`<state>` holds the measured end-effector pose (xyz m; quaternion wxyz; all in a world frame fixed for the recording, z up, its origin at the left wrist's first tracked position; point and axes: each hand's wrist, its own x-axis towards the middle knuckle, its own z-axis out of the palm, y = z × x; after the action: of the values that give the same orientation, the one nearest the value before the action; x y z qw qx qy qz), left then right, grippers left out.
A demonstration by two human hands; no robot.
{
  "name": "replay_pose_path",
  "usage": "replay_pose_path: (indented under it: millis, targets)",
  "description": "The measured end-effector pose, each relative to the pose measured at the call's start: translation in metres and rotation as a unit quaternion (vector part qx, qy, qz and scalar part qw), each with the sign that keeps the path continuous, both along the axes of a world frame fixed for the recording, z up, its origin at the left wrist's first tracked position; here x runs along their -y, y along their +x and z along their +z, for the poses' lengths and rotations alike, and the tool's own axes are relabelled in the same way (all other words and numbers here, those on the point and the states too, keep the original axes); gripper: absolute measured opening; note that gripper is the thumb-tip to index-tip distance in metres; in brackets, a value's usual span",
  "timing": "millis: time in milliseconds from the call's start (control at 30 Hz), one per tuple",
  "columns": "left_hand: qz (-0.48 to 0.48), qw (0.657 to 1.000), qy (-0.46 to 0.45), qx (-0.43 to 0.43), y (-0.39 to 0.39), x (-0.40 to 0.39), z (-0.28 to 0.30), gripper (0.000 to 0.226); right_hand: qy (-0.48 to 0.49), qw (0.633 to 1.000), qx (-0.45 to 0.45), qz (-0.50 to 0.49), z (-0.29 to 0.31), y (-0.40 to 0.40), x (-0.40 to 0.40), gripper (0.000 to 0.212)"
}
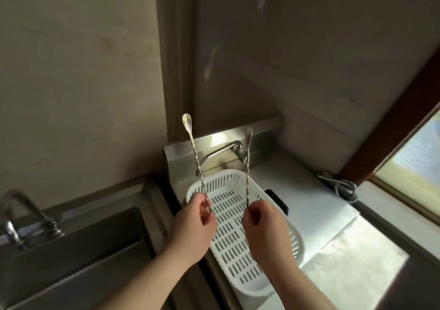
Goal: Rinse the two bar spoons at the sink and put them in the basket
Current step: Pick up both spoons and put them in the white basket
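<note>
Two spoons stand upright, bowls up: my left hand [192,226] pinches one spoon [195,159], my right hand [264,228] the other spoon [247,166], both directly above the basket [228,214] below.

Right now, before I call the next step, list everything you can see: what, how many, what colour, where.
bar spoons: two, silver with twisted stems, bowls up, one in the left hand, one in the right, above the basket
basket: one, white slotted plastic, empty, centre
sink: one, steel, lower left
sink tap: one, chrome, far left
wall tap: one, chrome, behind the basket
counter: one, steel, right
coiled hose: one, metal, by the window
window: one, dark wood frame, right edge
left hand: pinching its spoon's stem
right hand: pinching its spoon's stem
</note>
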<state>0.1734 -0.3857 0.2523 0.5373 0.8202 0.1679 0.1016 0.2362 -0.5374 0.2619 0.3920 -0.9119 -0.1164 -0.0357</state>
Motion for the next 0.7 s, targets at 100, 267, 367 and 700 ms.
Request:
replay_pose_path:
  millis: [100,267,367,700]
  targets:
    - [0.000,0.995,-0.065,-0.069,0.022,0.025,-0.017,0.013,-0.052,0.998,-0.025,-0.014,-0.020,0.022,0.020,0.025]
    - [0.015,0.980,-0.089,-0.179,0.048,0.052,-0.044,0.009,-0.109,0.990,-0.083,-0.014,-0.067,0.050,0.032,0.020]
    - [0.023,0.967,-0.083,-0.239,0.062,0.063,-0.062,0.010,-0.132,0.984,-0.121,-0.009,-0.093,0.064,0.029,0.022]
    - [0.052,0.905,-0.197,-0.374,0.100,0.084,-0.111,0.023,-0.291,0.937,-0.191,0.018,-0.146,0.096,0.030,0.031]
